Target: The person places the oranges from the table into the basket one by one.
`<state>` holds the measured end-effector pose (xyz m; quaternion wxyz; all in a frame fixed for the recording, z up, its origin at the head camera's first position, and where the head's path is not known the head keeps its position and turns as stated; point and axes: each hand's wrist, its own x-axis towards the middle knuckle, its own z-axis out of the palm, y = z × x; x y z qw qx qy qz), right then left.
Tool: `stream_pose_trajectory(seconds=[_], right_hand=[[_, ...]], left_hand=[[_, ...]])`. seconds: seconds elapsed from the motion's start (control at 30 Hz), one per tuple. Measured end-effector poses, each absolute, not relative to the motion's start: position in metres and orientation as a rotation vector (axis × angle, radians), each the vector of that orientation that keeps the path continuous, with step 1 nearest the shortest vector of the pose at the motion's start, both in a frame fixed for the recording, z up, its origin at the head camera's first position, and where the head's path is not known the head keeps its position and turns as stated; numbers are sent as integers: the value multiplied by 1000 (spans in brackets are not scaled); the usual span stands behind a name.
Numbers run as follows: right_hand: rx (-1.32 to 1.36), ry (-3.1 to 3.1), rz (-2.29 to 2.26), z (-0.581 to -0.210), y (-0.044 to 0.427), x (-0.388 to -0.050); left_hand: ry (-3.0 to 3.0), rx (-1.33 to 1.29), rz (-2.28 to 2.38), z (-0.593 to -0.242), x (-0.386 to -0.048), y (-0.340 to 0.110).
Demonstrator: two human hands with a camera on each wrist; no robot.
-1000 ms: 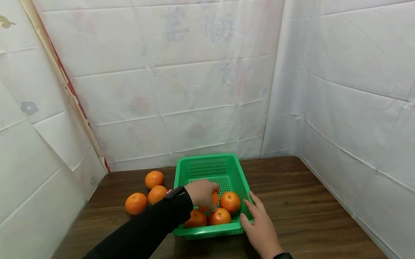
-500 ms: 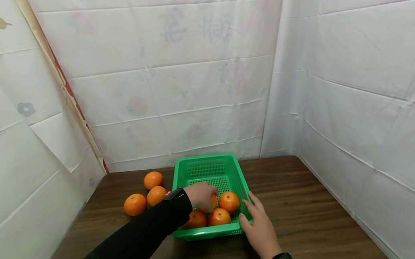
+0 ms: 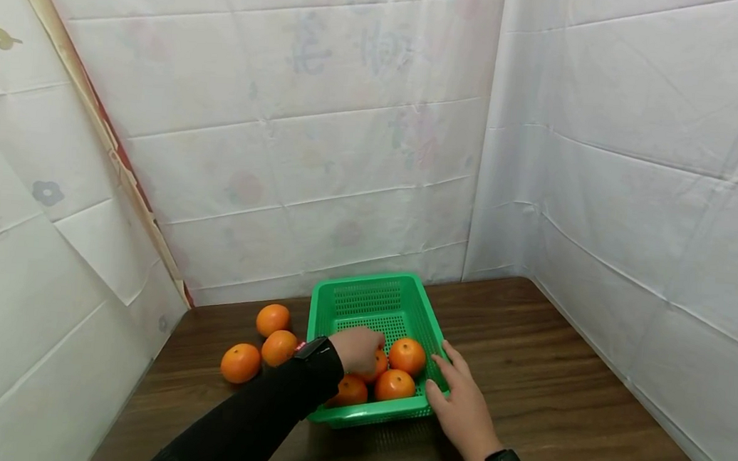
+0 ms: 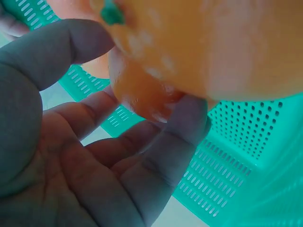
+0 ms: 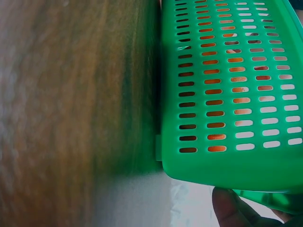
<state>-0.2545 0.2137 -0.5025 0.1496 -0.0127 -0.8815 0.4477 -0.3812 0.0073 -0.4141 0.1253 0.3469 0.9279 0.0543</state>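
Observation:
My left hand (image 3: 357,350) reaches into a green plastic basket (image 3: 369,410), its fingers curled round an orange (image 3: 377,365). Beside that one lie an orange at the right wall (image 3: 407,356), a front orange (image 3: 395,385) and a partly covered orange (image 3: 351,392) near the left corner. In the left wrist view, a large orange (image 4: 227,47) fills the top and an orange (image 4: 142,90) shows between thumb and fingers. My right hand (image 3: 466,409) rests on the basket's right rim with fairly straight fingers; only a fingertip (image 5: 227,205) shows below the rim in the right wrist view.
Three loose oranges lie left of the basket: a back orange (image 3: 273,319), a middle orange (image 3: 279,348) partly behind my sleeve, and a left orange (image 3: 240,363). The brown wooden table (image 3: 564,387) is bounded by white sheeting (image 3: 374,152) at the back and sides.
My left hand has shifted slightly inside the basket, baring more of the orange under it. The front orange has moved a little to the right. My right hand stays on the rim.

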Motion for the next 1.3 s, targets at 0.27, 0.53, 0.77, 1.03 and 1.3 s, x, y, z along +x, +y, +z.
stream_pose_trajectory(seconds=[0.27,0.53,0.77,1.03,1.3], right_hand=[[-32,-2532,1308,-501,213,-254],[-30,-2538,1303,-502,213,-255],[-37,-2549,1299,-502,213,-254],[-31,-2546,1303,-501,213,-252],[-36,-2542,1282,-502,213,-253]], left_hand=[[2700,1044,144,-416,-382,6],[2692,1037,163,-417,-384,5],[2684,1030,180,-416,-383,4],[2673,978,206,-413,-381,1],[2676,959,198,-406,-374,-2]])
